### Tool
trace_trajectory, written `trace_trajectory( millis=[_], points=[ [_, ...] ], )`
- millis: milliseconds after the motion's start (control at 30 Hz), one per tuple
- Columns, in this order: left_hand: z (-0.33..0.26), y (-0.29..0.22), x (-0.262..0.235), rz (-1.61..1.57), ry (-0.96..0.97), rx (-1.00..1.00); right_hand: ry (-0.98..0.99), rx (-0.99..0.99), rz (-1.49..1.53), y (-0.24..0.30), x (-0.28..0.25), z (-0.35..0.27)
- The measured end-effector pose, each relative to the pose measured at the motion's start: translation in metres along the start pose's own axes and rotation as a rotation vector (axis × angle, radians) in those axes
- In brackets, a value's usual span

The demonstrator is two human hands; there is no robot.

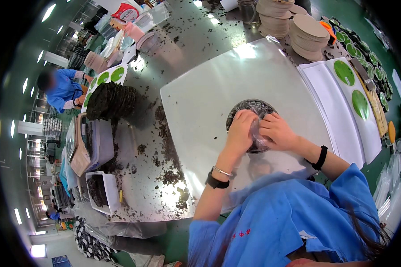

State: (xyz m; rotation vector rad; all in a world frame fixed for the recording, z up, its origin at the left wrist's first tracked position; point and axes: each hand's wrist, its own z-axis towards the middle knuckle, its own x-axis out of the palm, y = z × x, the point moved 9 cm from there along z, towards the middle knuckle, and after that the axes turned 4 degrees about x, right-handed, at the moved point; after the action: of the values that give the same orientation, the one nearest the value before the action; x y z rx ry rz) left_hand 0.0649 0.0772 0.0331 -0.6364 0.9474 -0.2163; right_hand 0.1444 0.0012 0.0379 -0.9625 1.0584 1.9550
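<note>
A round dark cake of what looks like dried leafy material (257, 147) lies on a pale sheet (200, 98) in front of me, with crinkled clear plastic (255, 127) over it. My left hand (242, 128) is closed on the plastic from the left, fingers curled down over the cake. From the right, my right hand (278, 132) pinches the plastic, fingers bent inward. The hands are close together, and they hide much of the cake's middle and near side. Whether the plastic is a bag or a loose film, I cannot tell.
Dark round cakes (111, 101) are stacked at left, behind a white tub (103, 192). Dark crumbs litter the metal table (140, 133). Sheets with green round labels (360, 105) lie at right. Cardboard discs (308, 38) stand far right. A co-worker in blue (63, 89) is at far left.
</note>
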Motion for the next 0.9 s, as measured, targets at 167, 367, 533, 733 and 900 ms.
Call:
trace_trajectory(
  millis=[167,367,533,733,900],
  points=[
    [-0.022,0.005,0.006,-0.596,-0.349,-0.341,0.192,0.410,-0.273,-0.027,0.044,0.017],
    [-0.021,-0.003,0.007,-0.218,-0.402,-0.337,0.273,0.719,-0.067,-0.055,0.052,0.028],
    [-0.014,-0.006,0.004,0.075,-0.376,-0.221,-0.260,0.498,0.108,-0.062,-0.064,-0.034],
    [-0.015,-0.008,0.011,-0.008,-0.304,-0.321,-0.203,1.061,-0.796,-0.217,-0.184,-0.246],
    [-0.013,-0.013,0.007,-0.094,-0.313,-0.353,0.159,0.949,-0.962,-0.241,-0.181,-0.305]
  ],
)
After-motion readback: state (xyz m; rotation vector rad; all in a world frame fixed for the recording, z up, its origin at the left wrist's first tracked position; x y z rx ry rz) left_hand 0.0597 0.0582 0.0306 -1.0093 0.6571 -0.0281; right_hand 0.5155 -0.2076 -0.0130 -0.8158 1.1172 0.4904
